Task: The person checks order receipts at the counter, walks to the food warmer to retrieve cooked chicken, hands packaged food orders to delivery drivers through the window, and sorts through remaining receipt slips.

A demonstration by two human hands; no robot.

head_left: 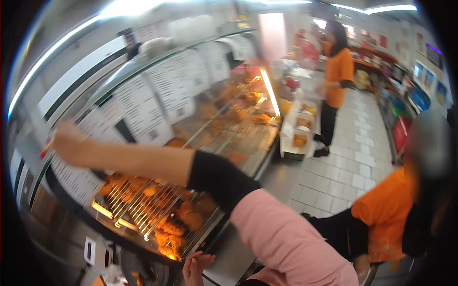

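My right arm, in a pink sleeve with a black undersleeve, stretches left across the front of a glass-topped food display case (98, 102). At its far end, my right hand (69, 143) is closed by the case's upper edge. A small red bit shows at its fingers, too blurred to name. Below the arm, pieces of fried chicken (169, 233) lie on a wire rack (138, 209) under warm light. My left hand (196, 268) is low in the view beside the case's near edge, its fingers loosely extended and nothing seen in them.
Printed sheets (160, 90) hang along the glass. A co-worker in an orange shirt (339, 69) stands beyond the case by a long white tray (287, 124) of food. Another orange-clad person (389, 209) is close on my right. Tiled floor (329, 176) runs between.
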